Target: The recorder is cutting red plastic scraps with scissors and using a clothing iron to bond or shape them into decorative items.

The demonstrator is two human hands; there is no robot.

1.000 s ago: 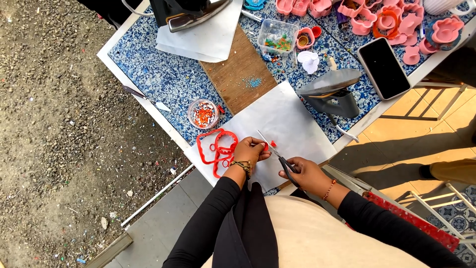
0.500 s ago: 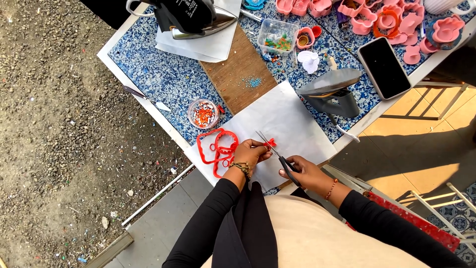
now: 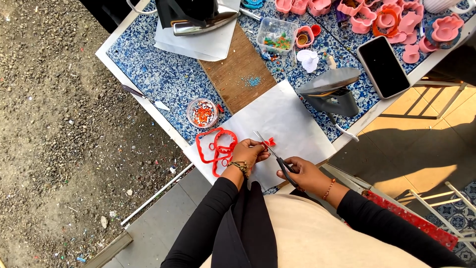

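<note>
Red is the colour at the centre of the head view: a small red piece (image 3: 270, 142) is pinched in the fingertips of the left hand (image 3: 250, 151), held up just over the white sheet (image 3: 287, 124) near the table's (image 3: 148, 74) near edge, presumably so trimmings fall on the paper. The right hand (image 3: 305, 173) has its fingers closed through the handles of the scissors (image 3: 272, 155), whose blades point at the piece and look nearly shut against it (too small to tell if they are parted). Each hand does one job: the left steadies, the right cuts.

Just left of the left hand, red outline cutters (image 3: 216, 149) lie on the sheet's corner, within easy reach. A round tub (image 3: 202, 112) of orange bits sits beside them toward the left edge. A wooden board (image 3: 238, 69) lies mid-table, with an iron (image 3: 196, 12) parked on paper at the far edge, away from the hands. A grey stand (image 3: 329, 92) is at the sheet's right side, a phone (image 3: 383, 66) near the right edge, and pink moulds (image 3: 396, 22) crowd the far right corner.
</note>
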